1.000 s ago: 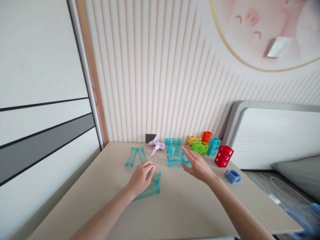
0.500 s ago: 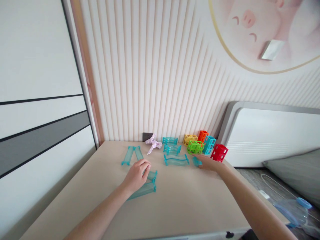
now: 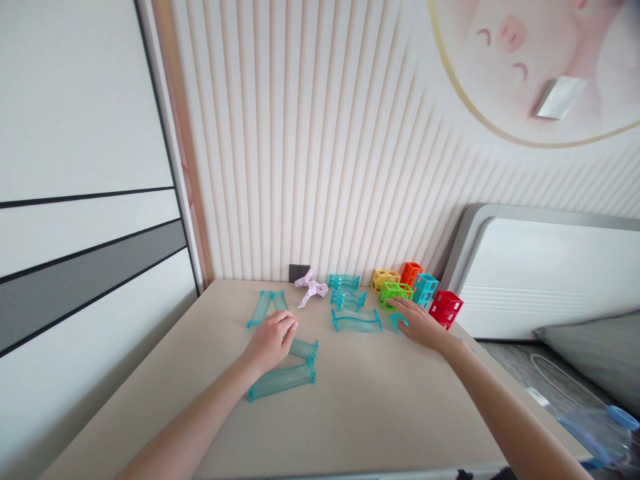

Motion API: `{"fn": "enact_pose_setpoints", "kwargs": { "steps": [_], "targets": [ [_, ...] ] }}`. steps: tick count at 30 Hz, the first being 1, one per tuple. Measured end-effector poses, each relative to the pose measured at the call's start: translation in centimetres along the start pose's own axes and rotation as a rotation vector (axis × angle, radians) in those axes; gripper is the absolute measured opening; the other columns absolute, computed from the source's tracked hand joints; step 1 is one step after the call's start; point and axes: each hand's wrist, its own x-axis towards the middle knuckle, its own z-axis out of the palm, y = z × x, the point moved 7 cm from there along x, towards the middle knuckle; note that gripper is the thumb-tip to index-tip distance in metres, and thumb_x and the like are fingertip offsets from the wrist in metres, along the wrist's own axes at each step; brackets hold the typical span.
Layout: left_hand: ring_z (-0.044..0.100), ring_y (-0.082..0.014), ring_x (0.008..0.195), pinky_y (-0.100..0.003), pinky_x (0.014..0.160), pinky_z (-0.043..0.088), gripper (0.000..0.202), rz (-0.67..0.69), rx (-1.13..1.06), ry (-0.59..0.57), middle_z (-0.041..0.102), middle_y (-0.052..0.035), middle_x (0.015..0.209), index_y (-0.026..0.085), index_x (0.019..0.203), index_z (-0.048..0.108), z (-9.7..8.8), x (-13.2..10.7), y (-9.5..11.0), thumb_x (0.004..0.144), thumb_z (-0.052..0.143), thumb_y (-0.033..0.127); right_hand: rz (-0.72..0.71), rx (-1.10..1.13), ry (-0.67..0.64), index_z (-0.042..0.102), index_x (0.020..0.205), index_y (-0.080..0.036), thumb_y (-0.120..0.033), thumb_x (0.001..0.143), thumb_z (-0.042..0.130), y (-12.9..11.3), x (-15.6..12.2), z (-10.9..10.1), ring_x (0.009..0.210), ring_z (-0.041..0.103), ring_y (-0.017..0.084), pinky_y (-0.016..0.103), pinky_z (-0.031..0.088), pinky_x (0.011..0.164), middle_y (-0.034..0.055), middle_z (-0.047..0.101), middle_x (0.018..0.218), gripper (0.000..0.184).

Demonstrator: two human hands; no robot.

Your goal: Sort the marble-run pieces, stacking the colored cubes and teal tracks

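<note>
We see our left hand (image 3: 270, 344), fingers (image 3: 289, 327) curled in; can't tell whether they grip the teal strip (image 3: 303, 349) poking out just right of them. A longer teal strip (image 3: 283, 381) lies on the desk (image 3: 380, 420), nearer us than those fingers, meeting the first at its right end. We get a teal pair (image 3: 261, 309) just beyond them, joined at the far end. Our right hand (image 3: 421, 325) has fingers loosely spread, thumb apart; a teal piece (image 3: 397, 322) shows between, partly hidden, contact unclear. Green block (image 3: 395, 291) is right by these fingertips, yellow block (image 3: 385, 278) behind it, red block (image 3: 447, 309) to their right. Curved teal strip (image 3: 357, 324) lies left of them.
</note>
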Motion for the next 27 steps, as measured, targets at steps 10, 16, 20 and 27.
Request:
{"fn": "enact_pose_setpoints", "kwargs": {
  "steps": [10,16,20,27],
  "targets": [
    [0.06,-0.0258,0.118,-0.042,0.106,0.044,0.033,0.004,0.074,-0.162,0.067,-0.0083,0.124,0.023,0.123,0.065,1.5,-1.0,-5.9,0.098,0.047,0.035,-0.568,0.281,0.2,0.065,0.119,-0.023,-0.025,0.096,0.051,-23.5,1.9,1.0,0.112,0.062,0.021,0.037,0.046,0.1,0.0075,0.068,0.119,0.027],
    [0.053,-0.0278,0.128,-0.046,0.111,0.039,0.044,-0.044,0.092,-0.265,0.059,-0.0068,0.14,0.026,0.136,0.056,2.6,-2.3,-7.4,0.096,0.051,0.043,-0.67,0.452,0.184,0.063,0.121,-0.022,-0.041,0.096,0.053,-27.9,2.0,3.1,0.12,0.056,0.023,0.04,0.041,0.105,0.0091,0.066,0.124,0.033],
    [0.053,-0.0276,0.128,-0.045,0.111,0.038,0.047,-0.077,0.097,-0.276,0.058,-0.0063,0.141,0.028,0.138,0.054,2.3,-2.3,-7.8,0.097,0.048,0.049,-0.707,0.495,0.14,0.064,0.122,-0.02,-0.047,0.092,0.056,-26.9,0.3,3.6,0.124,0.052,0.026,0.043,0.038,0.107,0.0122,0.062,0.129,0.041],
    [0.054,-0.0264,0.126,-0.044,0.111,0.036,0.045,-0.122,0.148,-0.254,0.059,-0.0063,0.139,0.027,0.137,0.054,1.9,-2.4,-8.8,0.099,0.043,0.047,-0.688,0.443,0.064,0.069,0.115,-0.022,-0.049,0.089,0.063,-26.9,-0.1,5.4,0.128,0.05,0.027,0.043,0.037,0.109,0.0116,0.062,0.129,0.038]
  ]
}}
